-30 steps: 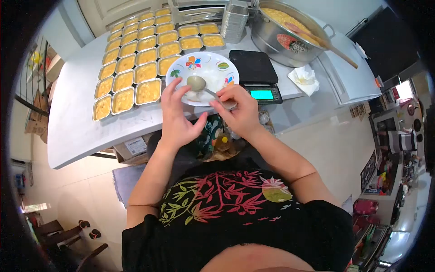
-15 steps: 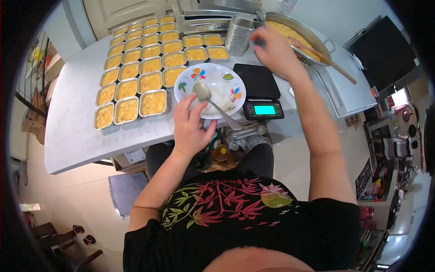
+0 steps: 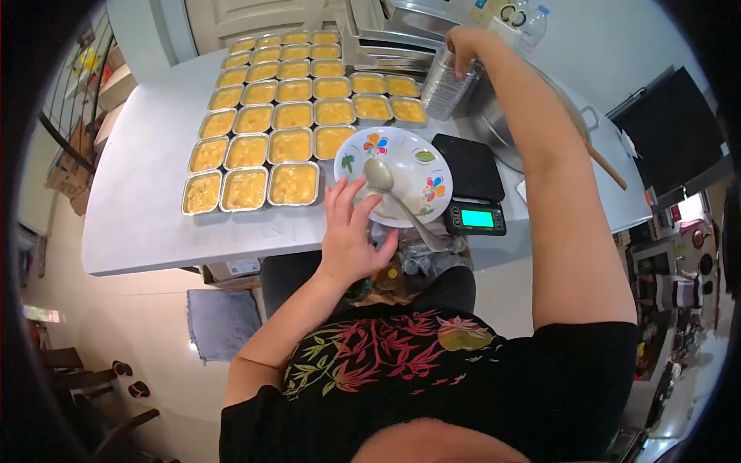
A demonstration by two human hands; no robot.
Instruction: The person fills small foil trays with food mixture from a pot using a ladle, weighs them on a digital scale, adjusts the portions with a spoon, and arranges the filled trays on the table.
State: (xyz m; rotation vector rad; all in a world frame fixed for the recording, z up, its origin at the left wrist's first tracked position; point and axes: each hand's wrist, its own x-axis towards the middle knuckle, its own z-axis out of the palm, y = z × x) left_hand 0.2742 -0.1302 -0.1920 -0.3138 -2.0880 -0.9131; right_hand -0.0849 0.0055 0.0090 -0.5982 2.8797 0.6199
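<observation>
My left hand [image 3: 351,238] is open at the near rim of a white bowl with painted flowers [image 3: 405,154], fingers spread. A metal spoon [image 3: 409,214] lies in the bowl, its handle hanging over the near rim. My right hand [image 3: 468,48] reaches to the top of a tall stack of foil trays [image 3: 446,89], its fingers closed at the upper edge; whether a tray is pinched I cannot make out. Rows of foil trays filled with yellow mixture [image 3: 293,184] stand left of the bowl. A black scale [image 3: 472,174] with a lit display sits to its right.
A large metal pot [image 3: 498,123] stands behind my right forearm, a wooden handle [image 3: 608,167] sticking out. Metal pans [image 3: 394,54] and a plastic bottle [image 3: 534,27] are at the back. The white table's near edge [image 3: 170,258] runs in front of me.
My right hand has let go of the spoon and moved up and away to the foil stack. The spoon now rests in the bowl. My left hand stays beside the bowl.
</observation>
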